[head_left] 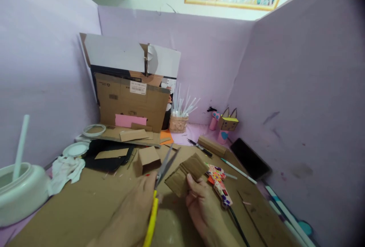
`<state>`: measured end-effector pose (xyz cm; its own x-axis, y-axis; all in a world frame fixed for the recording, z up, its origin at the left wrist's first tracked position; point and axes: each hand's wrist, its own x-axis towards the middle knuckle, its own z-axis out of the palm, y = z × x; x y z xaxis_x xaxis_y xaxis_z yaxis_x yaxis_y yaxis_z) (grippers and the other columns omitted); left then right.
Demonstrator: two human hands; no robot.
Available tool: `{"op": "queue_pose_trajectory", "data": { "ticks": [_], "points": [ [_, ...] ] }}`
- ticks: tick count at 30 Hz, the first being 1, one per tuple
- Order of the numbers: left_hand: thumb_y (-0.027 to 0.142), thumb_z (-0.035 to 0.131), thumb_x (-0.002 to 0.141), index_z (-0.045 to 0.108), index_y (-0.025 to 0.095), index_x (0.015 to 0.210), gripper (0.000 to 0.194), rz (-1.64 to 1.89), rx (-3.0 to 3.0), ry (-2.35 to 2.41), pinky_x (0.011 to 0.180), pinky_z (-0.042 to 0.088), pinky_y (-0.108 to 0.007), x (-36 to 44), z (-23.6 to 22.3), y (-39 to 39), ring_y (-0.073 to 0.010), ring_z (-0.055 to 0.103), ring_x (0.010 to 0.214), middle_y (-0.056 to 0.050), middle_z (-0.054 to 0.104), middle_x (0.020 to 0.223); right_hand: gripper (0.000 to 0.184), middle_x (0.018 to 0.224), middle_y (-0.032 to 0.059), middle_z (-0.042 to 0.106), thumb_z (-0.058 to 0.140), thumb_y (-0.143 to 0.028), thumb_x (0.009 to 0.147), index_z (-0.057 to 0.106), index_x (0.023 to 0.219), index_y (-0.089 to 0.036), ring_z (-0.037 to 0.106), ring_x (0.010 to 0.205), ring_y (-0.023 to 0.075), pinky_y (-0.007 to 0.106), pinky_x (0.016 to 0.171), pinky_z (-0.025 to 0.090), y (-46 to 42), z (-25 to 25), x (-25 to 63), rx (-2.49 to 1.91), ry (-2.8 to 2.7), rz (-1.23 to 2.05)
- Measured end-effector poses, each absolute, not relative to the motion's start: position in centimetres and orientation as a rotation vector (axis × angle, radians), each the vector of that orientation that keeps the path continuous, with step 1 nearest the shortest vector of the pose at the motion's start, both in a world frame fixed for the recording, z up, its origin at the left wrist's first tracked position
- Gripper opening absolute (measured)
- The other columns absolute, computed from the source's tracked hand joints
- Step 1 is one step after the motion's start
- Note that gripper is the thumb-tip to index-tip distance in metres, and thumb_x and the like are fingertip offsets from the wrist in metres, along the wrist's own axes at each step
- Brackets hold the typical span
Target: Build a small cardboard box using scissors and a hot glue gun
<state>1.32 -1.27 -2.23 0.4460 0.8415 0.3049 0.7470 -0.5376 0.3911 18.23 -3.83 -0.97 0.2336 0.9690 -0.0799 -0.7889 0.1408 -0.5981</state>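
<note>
Nearest the body, the left hand (pixel 142 193) grips one pair of metal scissors (pixel 154 211), yellow-handled, blades parted; the right hand (pixel 201 199) pinches one cardboard piece (pixel 184 173), flat, brown and creased, just right of the blades. Beyond come one colourfully patterned glue gun (pixel 218 178), one boxy cardboard block (pixel 149 157), and one basket (pixel 178 125) before the smooth lilac wall (pixel 205 49).

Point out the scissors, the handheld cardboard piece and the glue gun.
Scissors (pixel 154 203): head view, yellow handle, near the blades.
Cardboard piece (pixel 184 172): head view, middle of its visible face.
Glue gun (pixel 218 182): head view, patterned body.
</note>
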Motion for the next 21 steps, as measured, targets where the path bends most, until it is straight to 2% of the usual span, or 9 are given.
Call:
{"op": "queue_pose_trajectory", "data": {
  "ticks": [1, 5, 9, 13, 18, 21],
  "points": [
    [0.018, 0.038, 0.083, 0.044, 0.017, 0.121, 0.039, 0.621, 2.514, 1.473, 0.076, 0.051, -0.041, 2.2, -1.9, -2.0, -0.0264, 0.06, 0.09, -0.014, 0.061, 0.105, 0.023, 0.076, -0.0004, 0.075, 0.082, -0.021, 0.057, 0.07, 0.077, -0.02, 0.069, 0.075, 0.0176, 0.032, 0.083, 0.051, -3.8, -1.0, 18.2, -0.595, -0.359, 1.312],
    [0.006, 0.039, 0.081, 0.05, 0.016, 0.117, 0.038, 0.36, 2.557, 1.587, 0.078, 0.051, -0.042, 4.0, -0.1, -3.2, -0.0264, 0.06, 0.092, -0.013, 0.062, 0.103, 0.016, 0.064, -0.0049, 0.071, 0.082, -0.018, 0.056, 0.068, 0.06, -0.022, 0.065, 0.062, 0.012, 0.027, 0.077, 0.052, -3.9, -1.4, 17.8, -0.603, -0.322, 1.323],
    [0.004, 0.042, 0.079, 0.05, 0.013, 0.117, 0.04, 0.218, 2.677, 1.623, 0.086, 0.047, -0.048, 3.7, 0.6, -3.1, -0.0319, 0.056, 0.103, -0.017, 0.06, 0.108, 0.015, 0.073, -0.0035, 0.073, 0.082, -0.019, 0.058, 0.069, 0.064, -0.023, 0.066, 0.069, 0.0125, 0.026, 0.075, 0.051, -4.1, -1.4, 17.7, -0.622, -0.327, 1.36],
    [0.005, 0.039, 0.082, 0.048, 0.013, 0.118, 0.038, 0.256, 2.728, 1.521, 0.08, 0.049, -0.047, 2.9, -0.4, -2.8, -0.0295, 0.056, 0.095, -0.015, 0.059, 0.103, 0.018, 0.071, -0.0026, 0.072, 0.084, -0.02, 0.054, 0.068, 0.063, -0.022, 0.065, 0.064, 0.0131, 0.028, 0.073, 0.052, -4.5, -1.2, 17.8, -0.69, -0.358, 1.393],
    [0.003, 0.036, 0.081, 0.046, 0.017, 0.113, 0.036, 0.398, 2.787, 1.399, 0.077, 0.049, -0.046, 2.0, -1.4, -2.7, -0.0272, 0.053, 0.092, -0.011, 0.055, 0.101, 0.027, 0.062, -0.0047, 0.07, 0.085, -0.018, 0.049, 0.059, 0.047, -0.021, 0.063, 0.058, 0.0123, 0.028, 0.071, 0.052, -4.8, -0.9, 17.8, -0.681, -0.367, 1.427],
    [0.004, 0.035, 0.082, 0.045, 0.018, 0.11, 0.033, 0.437, 2.789, 1.395, 0.074, 0.05, -0.043, 1.8, -1.5, -2.7, -0.0251, 0.052, 0.087, -0.009, 0.053, 0.096, 0.023, 0.066, -0.0036, 0.072, 0.085, -0.019, 0.051, 0.062, 0.052, -0.021, 0.064, 0.06, 0.0131, 0.03, 0.073, 0.052, -4.8, -1.2, 17.8, -0.697, -0.377, 1.458]
  ]
}}
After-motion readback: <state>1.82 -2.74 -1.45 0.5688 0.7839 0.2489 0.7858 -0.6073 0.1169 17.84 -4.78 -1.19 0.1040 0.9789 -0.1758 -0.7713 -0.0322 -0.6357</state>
